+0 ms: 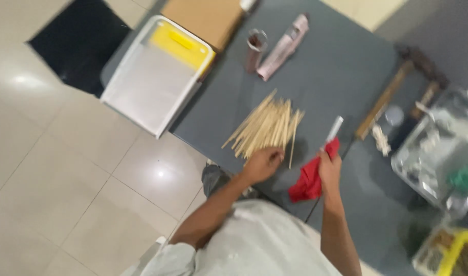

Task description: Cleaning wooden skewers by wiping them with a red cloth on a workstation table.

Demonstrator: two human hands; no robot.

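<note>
A loose pile of thin pale wooden sticks [267, 125] lies fanned out on the dark grey table [341, 66]. My left hand [263, 163] rests at the near end of the pile, fingers curled on the stick ends. My right hand [330, 168] grips a red cloth [309, 179] together with a small white stick-like piece [335, 128] that points up and away from the hand. The frame is blurred, so finer detail of the grip is unclear.
A white tray with a yellow part [157, 76] overhangs the table's left edge. A pink tube [285, 46] and a dark cup [254, 48] lie at the back. A wooden-handled tool [385, 97], clear containers [438, 148] and a yellow-rimmed tub [451, 253] crowd the right.
</note>
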